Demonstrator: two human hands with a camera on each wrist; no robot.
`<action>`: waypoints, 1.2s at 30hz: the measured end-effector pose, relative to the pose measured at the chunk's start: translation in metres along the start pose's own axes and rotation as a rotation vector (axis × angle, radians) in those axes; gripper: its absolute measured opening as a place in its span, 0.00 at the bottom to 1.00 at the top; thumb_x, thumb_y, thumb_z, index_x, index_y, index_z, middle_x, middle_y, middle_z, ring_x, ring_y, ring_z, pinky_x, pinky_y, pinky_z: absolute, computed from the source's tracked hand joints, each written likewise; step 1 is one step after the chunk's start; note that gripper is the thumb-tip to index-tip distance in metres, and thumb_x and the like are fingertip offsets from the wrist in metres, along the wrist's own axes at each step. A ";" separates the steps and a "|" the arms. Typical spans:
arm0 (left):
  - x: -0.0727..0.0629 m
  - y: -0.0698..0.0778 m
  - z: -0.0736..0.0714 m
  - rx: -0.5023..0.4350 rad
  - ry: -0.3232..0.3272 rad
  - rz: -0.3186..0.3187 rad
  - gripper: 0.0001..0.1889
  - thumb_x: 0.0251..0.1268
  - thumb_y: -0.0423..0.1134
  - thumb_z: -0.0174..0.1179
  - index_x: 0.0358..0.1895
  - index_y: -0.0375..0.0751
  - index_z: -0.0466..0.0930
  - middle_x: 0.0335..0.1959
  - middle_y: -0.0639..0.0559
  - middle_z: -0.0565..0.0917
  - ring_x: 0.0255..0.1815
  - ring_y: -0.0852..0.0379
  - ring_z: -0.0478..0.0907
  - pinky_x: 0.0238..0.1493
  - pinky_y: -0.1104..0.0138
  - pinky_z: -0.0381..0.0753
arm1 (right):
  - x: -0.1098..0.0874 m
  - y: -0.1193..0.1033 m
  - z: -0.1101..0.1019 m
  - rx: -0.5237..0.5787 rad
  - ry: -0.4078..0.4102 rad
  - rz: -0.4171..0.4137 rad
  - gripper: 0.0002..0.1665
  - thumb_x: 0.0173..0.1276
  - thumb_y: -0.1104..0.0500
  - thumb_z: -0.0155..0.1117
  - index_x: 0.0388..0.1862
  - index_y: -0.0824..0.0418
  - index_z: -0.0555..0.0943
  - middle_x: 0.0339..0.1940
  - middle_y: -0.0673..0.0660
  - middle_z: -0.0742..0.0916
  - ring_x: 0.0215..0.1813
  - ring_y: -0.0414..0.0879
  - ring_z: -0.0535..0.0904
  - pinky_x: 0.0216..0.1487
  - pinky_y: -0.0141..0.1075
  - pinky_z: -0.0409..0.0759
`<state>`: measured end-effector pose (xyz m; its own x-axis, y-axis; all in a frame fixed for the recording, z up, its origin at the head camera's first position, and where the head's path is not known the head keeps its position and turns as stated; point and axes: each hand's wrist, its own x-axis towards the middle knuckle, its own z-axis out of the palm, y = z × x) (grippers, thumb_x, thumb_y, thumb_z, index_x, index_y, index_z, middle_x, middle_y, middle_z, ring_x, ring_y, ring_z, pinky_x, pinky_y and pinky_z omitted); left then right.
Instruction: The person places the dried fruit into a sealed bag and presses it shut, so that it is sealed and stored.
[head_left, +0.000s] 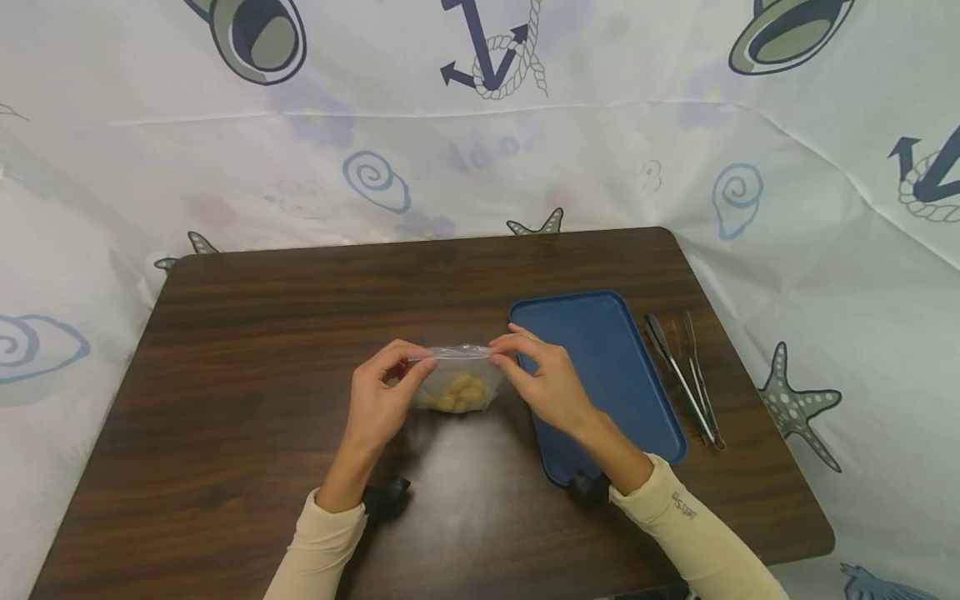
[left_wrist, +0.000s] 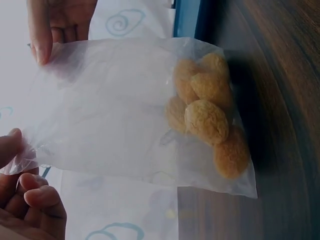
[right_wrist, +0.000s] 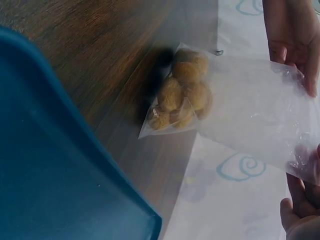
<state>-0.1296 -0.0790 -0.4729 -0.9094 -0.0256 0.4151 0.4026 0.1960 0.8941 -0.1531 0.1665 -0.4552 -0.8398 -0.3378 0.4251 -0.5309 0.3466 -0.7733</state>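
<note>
A clear zip bag [head_left: 423,392] hangs upright between both hands over the middle of the table. Its zip strip runs across the top, and several round golden-brown lumps [left_wrist: 206,121] lie at the bottom of it. The left hand [head_left: 378,404] pinches the top left corner between thumb and fingers. At the opposite top corner, the right hand [head_left: 551,387] has the same kind of pinch. In the right wrist view the bag [right_wrist: 245,110] looks stretched flat between the hands, its lower end close over the table.
A blue tray [head_left: 585,333] lies to the right, partly under the right forearm. Beyond its right side are metal tongs [head_left: 686,385]. The brown wooden table [head_left: 247,375] stands against a white cloth [head_left: 600,158] printed with sea motifs.
</note>
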 end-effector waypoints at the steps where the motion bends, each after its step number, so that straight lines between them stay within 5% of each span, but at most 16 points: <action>1: 0.001 -0.001 0.000 -0.005 0.001 0.010 0.02 0.66 0.31 0.69 0.38 0.37 0.89 0.34 0.48 0.85 0.31 0.62 0.74 0.36 0.72 0.74 | 0.001 0.000 0.001 0.001 -0.001 -0.004 0.08 0.71 0.62 0.70 0.46 0.61 0.89 0.47 0.57 0.92 0.70 0.57 0.80 0.76 0.49 0.69; 6: 0.002 -0.002 0.000 -0.002 -0.014 0.055 0.03 0.66 0.30 0.69 0.37 0.33 0.87 0.33 0.45 0.85 0.30 0.62 0.73 0.34 0.72 0.73 | 0.003 0.000 0.005 0.020 0.016 -0.037 0.05 0.70 0.64 0.69 0.42 0.63 0.90 0.47 0.58 0.92 0.66 0.57 0.83 0.77 0.49 0.68; 14: 0.000 0.001 0.002 0.030 -0.053 -0.008 0.03 0.64 0.33 0.71 0.38 0.43 0.88 0.33 0.52 0.84 0.28 0.60 0.72 0.32 0.73 0.71 | 0.001 0.001 0.006 -0.001 0.012 -0.040 0.06 0.69 0.62 0.71 0.43 0.61 0.89 0.47 0.57 0.92 0.68 0.56 0.82 0.76 0.49 0.69; 22: 0.003 0.000 0.005 0.010 -0.065 0.082 0.03 0.64 0.29 0.70 0.37 0.40 0.89 0.31 0.49 0.86 0.29 0.62 0.70 0.30 0.72 0.69 | 0.006 -0.001 0.007 -0.022 -0.007 -0.101 0.05 0.70 0.64 0.69 0.42 0.63 0.89 0.45 0.59 0.92 0.59 0.54 0.87 0.76 0.50 0.69; 28: 0.002 0.001 0.004 0.016 -0.086 0.028 0.05 0.61 0.30 0.73 0.37 0.45 0.90 0.32 0.51 0.87 0.29 0.62 0.69 0.28 0.72 0.67 | 0.007 -0.003 0.006 -0.039 -0.040 -0.095 0.06 0.71 0.63 0.70 0.44 0.63 0.89 0.47 0.59 0.92 0.60 0.55 0.86 0.77 0.50 0.67; 36: 0.004 0.002 0.008 -0.010 -0.147 0.020 0.02 0.63 0.32 0.72 0.36 0.37 0.91 0.32 0.49 0.87 0.29 0.62 0.70 0.30 0.71 0.69 | 0.008 -0.004 0.012 -0.067 -0.057 -0.136 0.07 0.70 0.63 0.69 0.44 0.64 0.90 0.45 0.57 0.93 0.56 0.52 0.88 0.76 0.47 0.69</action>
<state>-0.1331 -0.0706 -0.4715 -0.9064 0.1223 0.4043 0.4210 0.1848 0.8880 -0.1564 0.1522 -0.4543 -0.7529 -0.4337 0.4950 -0.6471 0.3510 -0.6768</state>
